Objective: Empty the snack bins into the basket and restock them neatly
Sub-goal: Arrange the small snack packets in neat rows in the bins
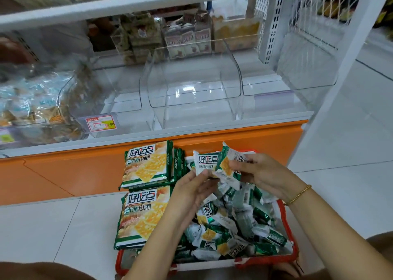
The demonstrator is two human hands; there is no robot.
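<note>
The left hand point(191, 186) pinches a cracker packet point(205, 161) over the basket point(276, 262); the right hand point(262, 173) has its grip on a second packet point(228, 163). They are best squared label-forward before going into the clear bin point(191, 88).

The red basket point(287, 222) is heaped with small green-and-white cracker packets point(234, 222) lying every way. Two stacks of large cracker packs point(146, 165) lie face up along the basket's left side. Above the basket's far end, the left hand point(195, 186) pinches an upright packet point(207, 162). The right hand point(261, 173) grips a tilted packet point(227, 165) overlapping the upright one. Beyond the basket, three clear acrylic bins point(193, 92) stand empty side by side.
</note>
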